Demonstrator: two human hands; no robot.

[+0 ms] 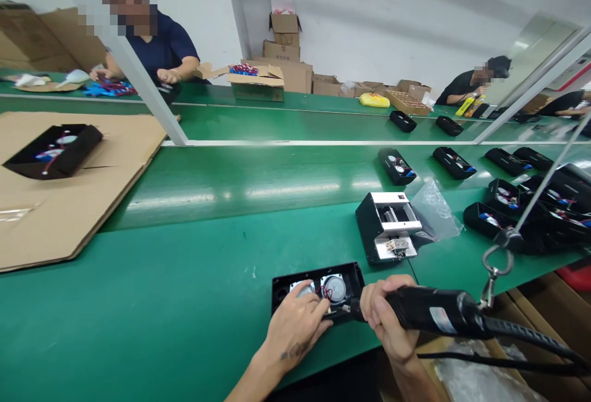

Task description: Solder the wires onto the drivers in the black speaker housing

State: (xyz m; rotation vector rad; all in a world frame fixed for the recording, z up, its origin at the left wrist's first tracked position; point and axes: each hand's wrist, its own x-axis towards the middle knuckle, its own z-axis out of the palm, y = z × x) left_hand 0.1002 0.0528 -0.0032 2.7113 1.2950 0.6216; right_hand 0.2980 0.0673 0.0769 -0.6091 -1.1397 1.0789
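A black speaker box [355,276] lies open side up on the green bench in front of me. Two round speakers, the right speaker [334,289] in plain sight and the other partly under my fingers, sit inside it with thin red and black wires. My left hand [295,322] grips the box at its front wall, some fingers reaching inside over the left speaker. Wrapped around a black electric screwdriver [434,311] is my right hand [390,316]. The screwdriver lies nearly level, its tip pointing left at the box's front right part. The exact contact at the tip is hard to see.
A black and silver machine [390,226] stands behind the box, beside a plastic bag [434,211]. Several black boxes [503,196] crowd the right. Cardboard [92,205] with another box [53,151] lies left. A hanging cable hook [496,260] supports the screwdriver. Co-workers sit across the line.
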